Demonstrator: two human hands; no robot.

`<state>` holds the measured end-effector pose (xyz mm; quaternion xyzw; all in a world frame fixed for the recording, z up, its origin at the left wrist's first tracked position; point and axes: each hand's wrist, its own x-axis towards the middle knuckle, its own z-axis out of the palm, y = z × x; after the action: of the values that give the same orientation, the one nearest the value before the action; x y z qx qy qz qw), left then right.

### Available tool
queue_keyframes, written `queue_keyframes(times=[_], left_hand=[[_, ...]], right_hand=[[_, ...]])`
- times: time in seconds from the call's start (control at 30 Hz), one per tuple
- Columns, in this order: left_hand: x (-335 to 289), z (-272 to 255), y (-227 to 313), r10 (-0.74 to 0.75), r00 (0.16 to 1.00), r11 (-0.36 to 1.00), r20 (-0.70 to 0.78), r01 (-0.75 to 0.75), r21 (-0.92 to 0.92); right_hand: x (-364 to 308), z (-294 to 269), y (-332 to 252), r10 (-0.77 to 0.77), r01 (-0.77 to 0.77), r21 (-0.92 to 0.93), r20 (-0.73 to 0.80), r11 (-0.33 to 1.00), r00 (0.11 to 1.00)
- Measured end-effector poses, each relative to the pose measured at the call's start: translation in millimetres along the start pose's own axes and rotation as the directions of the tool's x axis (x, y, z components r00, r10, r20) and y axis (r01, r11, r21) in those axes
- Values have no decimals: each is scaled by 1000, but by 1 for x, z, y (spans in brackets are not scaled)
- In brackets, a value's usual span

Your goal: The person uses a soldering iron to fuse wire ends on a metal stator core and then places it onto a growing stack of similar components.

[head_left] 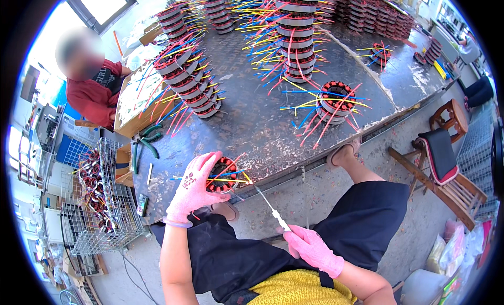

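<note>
My left hand point(192, 187), in a pink glove, is closed around a motor stator point(222, 174) at the near edge of the table. Red, blue and yellow lead wires stick out of the stator's ring of red and black slots. In my right hand point(316, 251), also gloved in pink, is a white-handled tool point(280, 219) with a thin metal shaft. Its shaft slants up and left, and the tip reaches the wires on the stator's right side. Whether the tip touches or hooks a wire is too small to tell.
Another wired stator point(336, 101) stands on the dark table point(247, 121). Tall stator stacks point(297, 43) and a leaning stack point(190, 82) rise beyond. Green-handled pliers point(148, 141) lie left. A wire basket point(102, 200) holds parts. A person in red point(92, 90) sits left; a wooden chair point(446, 174) stands right.
</note>
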<state>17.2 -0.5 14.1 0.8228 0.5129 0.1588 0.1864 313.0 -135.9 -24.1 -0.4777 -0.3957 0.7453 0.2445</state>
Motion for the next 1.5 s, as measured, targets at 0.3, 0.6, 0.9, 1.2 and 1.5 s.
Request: queue_keyframes(times=[0.3,0.6,0.9,1.2,1.5], left_hand=[[0,0,1,-11,1000,1000,4,11,12],[-1,-1,1,-7,1000,1000,2,7,17],[1,0,1,-11,1000,1000,5,11,16],[0,1,1,-8,1000,1000,-5,8,24],[-3,-2,-5,46,999,995,28,-48,84]], right_hand=[[0,0,1,10,-10,-5,-2,1000,1000],[1,-1,5,-6,6,1,3,1000,1000],[2,-1,8,-10,10,37,11,999,1000],[-2,0,-3,4,-4,2,-5,1000,1000],[-7,0,-13,19,-19,65,0,998,1000]])
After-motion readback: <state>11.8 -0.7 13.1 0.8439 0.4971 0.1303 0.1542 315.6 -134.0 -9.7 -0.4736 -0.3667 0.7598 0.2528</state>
